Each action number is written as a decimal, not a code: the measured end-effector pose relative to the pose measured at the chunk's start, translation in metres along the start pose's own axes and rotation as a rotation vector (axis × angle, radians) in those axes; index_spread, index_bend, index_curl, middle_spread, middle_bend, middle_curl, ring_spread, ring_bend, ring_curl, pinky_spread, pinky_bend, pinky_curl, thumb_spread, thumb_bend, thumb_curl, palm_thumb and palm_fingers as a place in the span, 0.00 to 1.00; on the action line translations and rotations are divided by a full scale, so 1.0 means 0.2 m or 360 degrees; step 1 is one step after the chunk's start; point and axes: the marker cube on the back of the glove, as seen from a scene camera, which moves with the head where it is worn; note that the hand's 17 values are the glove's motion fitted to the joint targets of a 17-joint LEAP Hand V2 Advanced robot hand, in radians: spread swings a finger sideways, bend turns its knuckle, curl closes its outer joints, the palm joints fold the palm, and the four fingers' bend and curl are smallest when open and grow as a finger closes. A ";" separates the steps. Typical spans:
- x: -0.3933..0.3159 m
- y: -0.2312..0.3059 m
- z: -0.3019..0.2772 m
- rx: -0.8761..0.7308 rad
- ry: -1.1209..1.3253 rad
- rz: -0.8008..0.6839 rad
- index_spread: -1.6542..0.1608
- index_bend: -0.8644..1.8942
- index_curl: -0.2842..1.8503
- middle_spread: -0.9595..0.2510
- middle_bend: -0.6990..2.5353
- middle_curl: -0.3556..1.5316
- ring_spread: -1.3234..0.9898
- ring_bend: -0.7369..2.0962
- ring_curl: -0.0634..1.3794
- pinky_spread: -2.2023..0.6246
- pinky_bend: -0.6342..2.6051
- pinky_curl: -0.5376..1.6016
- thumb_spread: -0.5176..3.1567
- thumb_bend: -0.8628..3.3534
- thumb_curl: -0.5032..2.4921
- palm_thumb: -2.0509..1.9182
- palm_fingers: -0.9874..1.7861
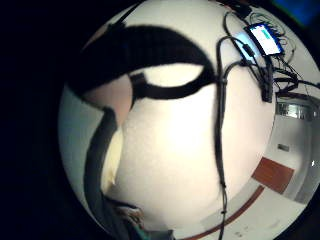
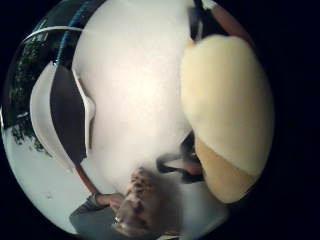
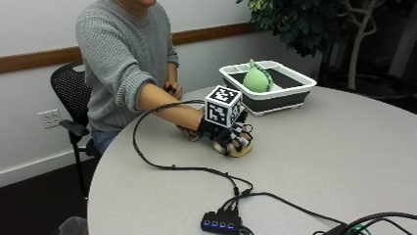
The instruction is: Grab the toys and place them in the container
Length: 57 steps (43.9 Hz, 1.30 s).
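From the outside view, the gloved right hand (image 3: 228,134) sits on the table (image 3: 338,147), fingers curled round a yellow toy (image 3: 240,150), well short of the container (image 3: 268,91), where a green toy (image 3: 257,78) already lies. In the thumb side palm view the yellow toy (image 2: 227,110) fills the palm, container (image 2: 65,117) ahead: lift straight, then carry across. The little finger side palm view shows mostly table (image 1: 175,150).

The right arm reaches forward from the upper left toward the frame's center, sleeve pushed above the elbow. The gloved right hand (image 3: 229,138) faces palm down, fingers (image 3: 242,143) curled round a yellow toy (image 3: 240,151).
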 end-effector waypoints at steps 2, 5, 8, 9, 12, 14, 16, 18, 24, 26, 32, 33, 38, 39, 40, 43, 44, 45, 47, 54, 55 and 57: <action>0.00 -0.02 -0.02 0.0044 -0.0040 0.0009 0.69 0.40 0.26 0.63 0.31 0.30 0.50 0.46 0.26 0.74 0.51 0.41 0.51 0.25 0.33 0.63 0.56; 0.00 -0.03 -0.07 0.0056 -0.0080 -0.0001 0.68 0.43 0.27 0.59 0.32 0.31 0.46 0.49 0.28 0.71 0.50 0.40 0.48 0.26 0.35 0.66 0.63; -0.01 -0.04 -0.17 0.0077 -0.0099 -0.0034 0.67 0.47 0.30 0.56 0.34 0.32 0.43 0.53 0.33 0.69 0.49 0.41 0.45 0.26 0.37 0.67 0.69; -0.01 -0.04 -0.23 0.0102 -0.0115 -0.0050 0.67 0.48 0.30 0.55 0.34 0.32 0.42 0.53 0.33 0.68 0.49 0.41 0.44 0.26 0.37 0.67 0.69; 0.04 -0.05 -0.52 0.0200 -0.0205 -0.0139 0.67 0.51 0.33 0.53 0.37 0.34 0.40 0.56 0.36 0.67 0.49 0.42 0.41 0.26 0.39 0.68 0.71; 0.03 -0.03 -0.72 0.0272 -0.0259 -0.0211 0.67 0.53 0.35 0.52 0.38 0.35 0.39 0.57 0.38 0.66 0.48 0.42 0.40 0.26 0.40 0.68 0.71; -0.06 0.02 -0.88 0.0354 -0.0278 -0.0278 0.67 0.54 0.36 0.50 0.39 0.36 0.37 0.58 0.40 0.66 0.48 0.43 0.38 0.26 0.41 0.68 0.71; -0.19 0.08 -1.01 0.0429 -0.0294 -0.0331 0.67 0.55 0.38 0.50 0.40 0.37 0.37 0.59 0.42 0.65 0.48 0.43 0.37 0.26 0.42 0.68 0.71; -0.43 0.13 -1.24 0.0528 -0.0302 -0.0495 0.68 0.57 0.41 0.48 0.43 0.40 0.34 0.60 0.46 0.65 0.50 0.45 0.33 0.25 0.44 0.68 0.68; -0.51 0.11 -1.25 0.0508 -0.0319 -0.0525 0.68 0.58 0.42 0.47 0.43 0.42 0.34 0.61 0.47 0.64 0.50 0.45 0.31 0.25 0.45 0.68 0.67; -0.83 0.03 -1.20 0.0403 -0.0392 -0.0580 0.68 0.59 0.45 0.46 0.45 0.44 0.32 0.62 0.50 0.64 0.51 0.47 0.28 0.25 0.47 0.68 0.65; -0.92 0.01 -1.17 0.0375 -0.0404 -0.0606 0.68 0.59 0.46 0.46 0.45 0.45 0.32 0.62 0.50 0.64 0.52 0.47 0.28 0.25 0.47 0.68 0.65; -1.35 -0.05 -1.05 0.0246 -0.0426 -0.0793 0.69 0.60 0.48 0.46 0.46 0.47 0.32 0.62 0.52 0.64 0.53 0.48 0.26 0.24 0.48 0.68 0.61; -1.43 -0.06 -1.03 0.0231 -0.0417 -0.0823 0.69 0.59 0.48 0.46 0.45 0.47 0.32 0.61 0.52 0.64 0.53 0.48 0.26 0.24 0.48 0.68 0.59; -1.50 -0.07 -1.01 0.0218 -0.0406 -0.0848 0.69 0.59 0.49 0.46 0.45 0.47 0.32 0.62 0.53 0.64 0.53 0.48 0.26 0.24 0.49 0.68 0.58; -1.70 -0.08 -0.97 0.0176 -0.0353 -0.0905 0.68 0.59 0.50 0.47 0.45 0.48 0.31 0.61 0.53 0.64 0.54 0.49 0.26 0.24 0.49 0.67 0.56; -1.75 -0.08 -0.95 0.0160 -0.0329 -0.0921 0.68 0.58 0.50 0.47 0.44 0.48 0.31 0.61 0.53 0.65 0.55 0.49 0.26 0.24 0.49 0.67 0.55; -1.79 -0.09 -0.94 0.0145 -0.0303 -0.0938 0.68 0.58 0.50 0.47 0.44 0.48 0.31 0.61 0.53 0.65 0.55 0.49 0.26 0.24 0.50 0.67 0.54; -1.84 -0.10 -0.91 0.0121 -0.0252 -0.0957 0.68 0.57 0.51 0.47 0.44 0.49 0.31 0.61 0.54 0.65 0.56 0.49 0.26 0.24 0.50 0.67 0.53; -1.90 -0.15 -0.78 0.0040 -0.0151 -0.0876 0.67 0.47 0.50 0.50 0.42 0.50 0.32 0.61 0.55 0.67 0.59 0.49 0.31 0.24 0.51 0.66 0.41; -1.90 -0.15 -0.75 0.0011 -0.0128 -0.0860 0.68 0.46 0.50 0.51 0.41 0.50 0.33 0.60 0.54 0.67 0.59 0.50 0.32 0.24 0.50 0.65 0.38; -1.89 -0.15 -0.70 -0.0072 -0.0070 -0.0823 0.69 0.44 0.48 0.55 0.36 0.47 0.37 0.53 0.52 0.70 0.61 0.51 0.36 0.22 0.48 0.62 0.25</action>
